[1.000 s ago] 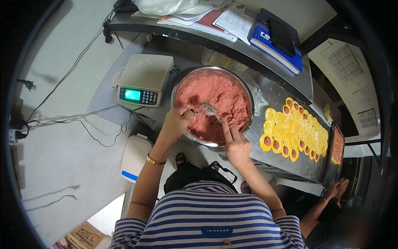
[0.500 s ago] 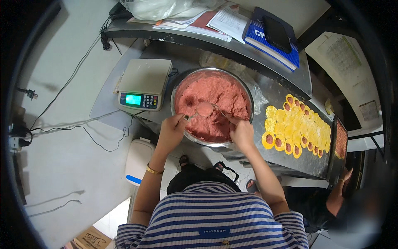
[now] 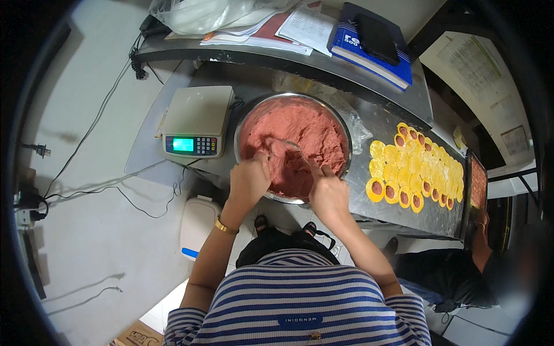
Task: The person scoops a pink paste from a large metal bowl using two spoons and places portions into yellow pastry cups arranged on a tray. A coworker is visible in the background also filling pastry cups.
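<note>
Both hands have drawn nearer; left hand [image 3: 249,180] grips spoon [image 3: 281,145]; right hand [image 3: 328,193] clenched over mince [image 3: 306,130].

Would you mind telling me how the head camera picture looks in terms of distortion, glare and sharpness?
Head view: strong fisheye, with a black rim and the steel table edge bowed; soft glare on that table; the bowl of pink paste and both hands, left and right, are evenly lit and fairly sharp; the lower right corner is blurred.
</note>
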Demonstrator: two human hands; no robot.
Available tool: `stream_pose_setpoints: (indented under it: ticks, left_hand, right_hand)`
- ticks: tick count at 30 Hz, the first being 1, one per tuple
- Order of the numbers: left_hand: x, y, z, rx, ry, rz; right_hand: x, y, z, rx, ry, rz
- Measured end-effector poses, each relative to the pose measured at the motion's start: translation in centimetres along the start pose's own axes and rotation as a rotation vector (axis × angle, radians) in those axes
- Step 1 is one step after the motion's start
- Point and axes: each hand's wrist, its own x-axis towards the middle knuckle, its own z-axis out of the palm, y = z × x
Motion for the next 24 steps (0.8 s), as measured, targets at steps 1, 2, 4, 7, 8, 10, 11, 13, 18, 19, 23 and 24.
stream_pose_setpoints:
  ticks: [1,2,4,7,8,10,11,13,18,19,23,24]
  left_hand:
    - [0.2,-0.2,0.1,-0.005,0.021,-0.003]
    - [0.4,-0.4,0.2,-0.007,0.02,-0.015]
    - [0.5,-0.4,0.3,-0.03,0.015,-0.025]
    - [0.3,-0.1,0.4,-0.082,-0.001,-0.017]
    - [0.3,0.0,0.5,-0.096,0.0,-0.004]
    - [0.2,0.2,0.5,-0.119,-0.001,0.009]
    - [0.3,0.3,0.5,-0.127,-0.004,0.008]
    - [0.4,0.4,0.4,-0.129,-0.001,0.004]
    - [0.5,0.9,0.3,-0.125,0.012,-0.007]
    - [0.5,1.1,0.2,-0.125,-0.001,-0.014]
    - [0.3,1.5,-0.2,-0.119,0.007,0.033]
    - [0.3,1.5,-0.4,-0.108,-0.029,0.027]
  right_hand:
    - [0.0,0.2,-0.2,0.009,0.031,0.0]
    - [0.1,0.5,-0.2,0.018,0.063,-0.002]
    - [0.4,0.8,0.1,0.032,0.1,-0.021]
    - [0.8,0.6,0.8,0.02,0.097,-0.088]
    - [0.9,0.6,0.8,-0.01,0.096,-0.12]
    - [1.1,0.9,0.4,-0.064,0.091,-0.146]
    - [1.1,1.6,-0.3,-0.084,0.086,-0.14]
    - [1.4,2.9,-1.5,-0.102,0.204,-0.137]
    - [1.0,3.0,-1.8,-0.095,0.101,-0.166]
    - [1.0,2.8,-1.6,-0.11,0.057,-0.172]
    - [0.9,3.2,-1.4,-0.146,0.081,-0.297]
    - [1.1,3.7,-1.5,-0.168,0.075,-0.294]
